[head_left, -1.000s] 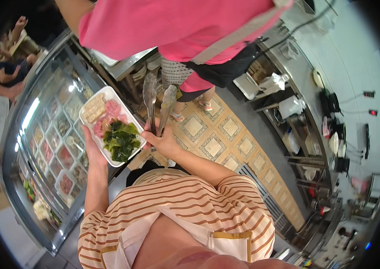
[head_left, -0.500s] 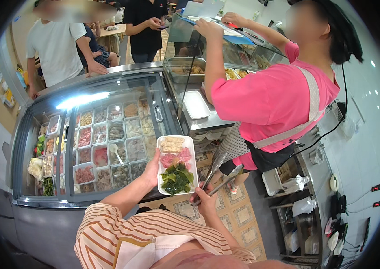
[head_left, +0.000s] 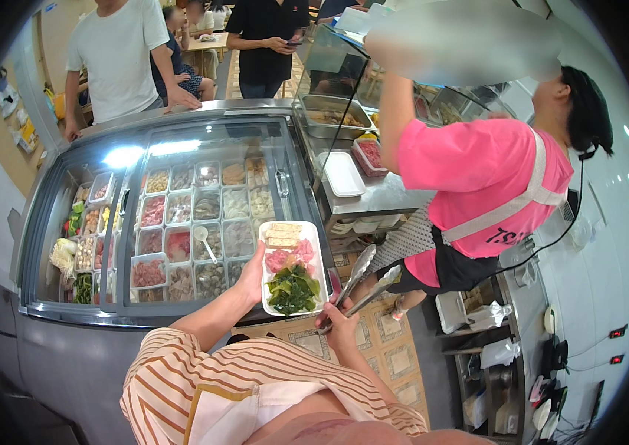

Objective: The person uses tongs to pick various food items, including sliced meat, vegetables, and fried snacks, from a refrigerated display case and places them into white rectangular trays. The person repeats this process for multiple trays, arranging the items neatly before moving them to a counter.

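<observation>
The left hand [head_left: 246, 282] grips the left edge of a white food tray [head_left: 319, 268], in front of the wearer's body. The right hand [head_left: 340, 327] is closed around metal tongs [head_left: 365, 298] near the tray's near right corner, their arms spread, tips pointing away. Dark greens [head_left: 292, 290] fill the tray's near end, pink meat [head_left: 288, 256] the middle, pale blocks [head_left: 283, 235] the far end. In view, the tray overlaps the near right corner of a glass-topped case [head_left: 203, 318]; the gap between them cannot be told. Tiled floor [head_left: 387, 354] lies open between case and shelves [head_left: 477, 337], narrowed by a co-worker in pink [head_left: 477, 159] beyond the tong tips. Farther, a metal surface [head_left: 397, 197] carries a shallow white tray [head_left: 344, 175]. A person in a white shirt [head_left: 118, 63] rests a hand on the case's far edge.
</observation>
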`<state>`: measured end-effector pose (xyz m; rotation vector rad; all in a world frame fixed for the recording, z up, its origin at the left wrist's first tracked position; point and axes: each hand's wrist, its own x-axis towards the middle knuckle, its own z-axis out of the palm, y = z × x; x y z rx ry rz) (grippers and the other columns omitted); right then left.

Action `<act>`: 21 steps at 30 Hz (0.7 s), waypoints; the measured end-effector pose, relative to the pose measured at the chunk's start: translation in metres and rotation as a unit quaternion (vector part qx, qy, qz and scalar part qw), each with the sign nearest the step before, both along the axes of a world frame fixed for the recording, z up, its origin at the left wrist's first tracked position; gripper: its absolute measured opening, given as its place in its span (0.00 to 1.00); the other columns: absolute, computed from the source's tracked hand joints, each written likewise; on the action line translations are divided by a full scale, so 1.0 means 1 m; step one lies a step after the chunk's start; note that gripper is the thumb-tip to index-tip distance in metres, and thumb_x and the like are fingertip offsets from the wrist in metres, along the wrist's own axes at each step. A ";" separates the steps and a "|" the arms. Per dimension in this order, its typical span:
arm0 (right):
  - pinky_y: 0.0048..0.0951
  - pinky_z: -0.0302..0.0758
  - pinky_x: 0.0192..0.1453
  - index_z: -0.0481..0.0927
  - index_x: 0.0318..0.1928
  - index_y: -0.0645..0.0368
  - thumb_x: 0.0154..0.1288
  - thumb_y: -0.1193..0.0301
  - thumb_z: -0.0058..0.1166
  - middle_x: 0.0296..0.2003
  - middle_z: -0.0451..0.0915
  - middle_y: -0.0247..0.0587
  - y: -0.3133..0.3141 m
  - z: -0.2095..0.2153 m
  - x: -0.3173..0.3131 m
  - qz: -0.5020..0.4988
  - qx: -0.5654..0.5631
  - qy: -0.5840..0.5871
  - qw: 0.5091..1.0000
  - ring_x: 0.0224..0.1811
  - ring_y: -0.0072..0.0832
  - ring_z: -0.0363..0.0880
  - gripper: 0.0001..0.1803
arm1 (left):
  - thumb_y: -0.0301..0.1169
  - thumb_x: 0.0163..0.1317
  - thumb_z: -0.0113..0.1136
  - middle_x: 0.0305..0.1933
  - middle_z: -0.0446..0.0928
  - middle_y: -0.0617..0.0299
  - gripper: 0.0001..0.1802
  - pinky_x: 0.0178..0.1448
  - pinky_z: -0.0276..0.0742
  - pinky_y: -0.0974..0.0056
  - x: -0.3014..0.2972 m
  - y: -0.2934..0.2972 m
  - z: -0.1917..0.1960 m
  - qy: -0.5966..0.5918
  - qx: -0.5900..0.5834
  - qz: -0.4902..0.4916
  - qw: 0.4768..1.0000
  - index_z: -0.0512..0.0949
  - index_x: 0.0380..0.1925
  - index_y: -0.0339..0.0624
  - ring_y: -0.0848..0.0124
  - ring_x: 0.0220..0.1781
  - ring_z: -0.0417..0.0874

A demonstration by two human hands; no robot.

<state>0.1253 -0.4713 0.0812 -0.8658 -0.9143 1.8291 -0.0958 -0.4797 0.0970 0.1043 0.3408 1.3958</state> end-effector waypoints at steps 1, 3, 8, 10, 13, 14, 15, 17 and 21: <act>0.28 0.72 0.18 0.67 0.37 0.60 0.56 0.80 0.54 0.22 0.73 0.38 0.001 0.000 -0.001 0.003 -0.006 -0.001 1.000 0.16 0.30 0.75 0.10 | 0.60 0.66 0.28 0.65 0.63 0.51 0.38 0.67 0.62 0.45 -0.001 -0.002 0.000 -0.004 -0.002 -0.002 1.000 0.58 0.65 0.44 0.52 0.65 0.66; 0.29 0.72 0.18 0.67 0.37 0.60 0.56 0.80 0.54 0.22 0.73 0.39 -0.001 -0.001 -0.002 0.012 -0.016 0.000 1.000 0.15 0.31 0.75 0.10 | 0.60 0.66 0.28 0.65 0.64 0.51 0.38 0.67 0.62 0.45 -0.002 -0.006 -0.002 -0.011 -0.005 -0.006 1.000 0.59 0.64 0.43 0.52 0.65 0.66; 0.32 0.72 0.17 0.66 0.36 0.60 0.55 0.81 0.52 0.21 0.71 0.40 0.001 0.002 -0.003 0.002 -0.049 0.013 0.999 0.14 0.33 0.74 0.11 | 0.60 0.66 0.27 0.63 0.65 0.51 0.38 0.66 0.63 0.46 0.005 -0.001 -0.006 0.000 -0.009 0.018 1.000 0.60 0.64 0.43 0.53 0.63 0.68; 0.32 0.72 0.17 0.66 0.37 0.61 0.54 0.81 0.52 0.20 0.71 0.40 0.001 -0.004 -0.001 0.013 -0.060 0.015 0.998 0.14 0.33 0.74 0.11 | 0.60 0.66 0.27 0.63 0.65 0.51 0.38 0.66 0.63 0.47 0.007 -0.005 -0.011 0.002 0.007 0.014 1.000 0.60 0.64 0.43 0.53 0.62 0.69; 0.34 0.72 0.16 0.66 0.40 0.64 0.51 0.84 0.49 0.20 0.70 0.41 0.004 -0.004 -0.003 0.002 -0.082 -0.014 0.997 0.13 0.34 0.73 0.14 | 0.60 0.67 0.27 0.64 0.65 0.51 0.37 0.66 0.64 0.47 0.011 -0.003 -0.017 -0.011 0.009 0.014 1.000 0.59 0.64 0.43 0.53 0.62 0.70; 0.35 0.72 0.15 0.66 0.41 0.65 0.50 0.84 0.48 0.21 0.70 0.41 0.004 -0.004 -0.004 0.002 -0.089 -0.021 0.996 0.12 0.34 0.72 0.15 | 0.59 0.67 0.26 0.64 0.65 0.51 0.37 0.66 0.64 0.47 0.011 -0.002 -0.018 -0.016 0.007 0.014 1.000 0.59 0.64 0.43 0.53 0.61 0.70; 0.33 0.72 0.14 0.66 0.42 0.67 0.49 0.85 0.47 0.20 0.69 0.42 0.006 -0.001 -0.007 -0.013 -0.078 -0.039 0.996 0.11 0.33 0.71 0.16 | 0.59 0.67 0.26 0.63 0.65 0.52 0.37 0.65 0.64 0.46 0.008 0.002 -0.024 -0.012 0.002 0.014 1.000 0.59 0.64 0.43 0.53 0.61 0.70; 0.32 0.71 0.13 0.66 0.42 0.68 0.48 0.85 0.47 0.20 0.69 0.42 0.012 -0.006 -0.008 -0.012 -0.079 -0.050 0.996 0.10 0.33 0.70 0.17 | 0.60 0.66 0.25 0.63 0.65 0.51 0.38 0.65 0.64 0.46 0.008 0.007 -0.025 -0.001 -0.011 0.013 1.000 0.59 0.64 0.43 0.53 0.61 0.70; 0.29 0.70 0.13 0.68 0.43 0.69 0.46 0.85 0.49 0.20 0.71 0.42 0.017 -0.015 -0.005 -0.054 -0.078 -0.067 0.993 0.10 0.31 0.70 0.19 | 0.61 0.65 0.26 0.63 0.66 0.49 0.39 0.65 0.64 0.47 0.009 0.019 -0.025 -0.011 -0.011 -0.030 0.999 0.59 0.64 0.42 0.52 0.61 0.70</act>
